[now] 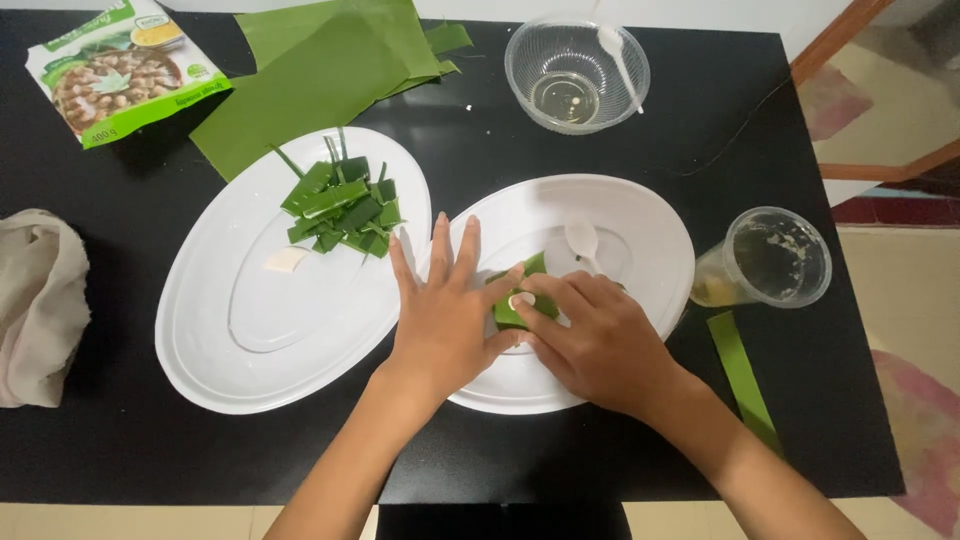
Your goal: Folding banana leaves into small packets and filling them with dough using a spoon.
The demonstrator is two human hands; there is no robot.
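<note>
A small green banana-leaf parcel [514, 304] lies on the right white oval plate [640, 225]. My left hand [445, 315] rests flat beside it, thumb pressed against the leaf's left edge. My right hand [598, 340] covers the parcel's right side, fingertips folding the leaf against the plate. A white plastic spoon [582, 240] lies on the same plate just beyond the parcel. Most of the parcel is hidden under my fingers.
The left white oval plate [250, 330] carries a heap of cut leaf strips [343, 205]. Large banana leaves [320, 70], a food packet [120, 65], a clear bowl with a spoon [577, 72], a plastic cup [775, 258], a leaf strip [742, 375] and a beige cloth [38, 300] sit on the black table.
</note>
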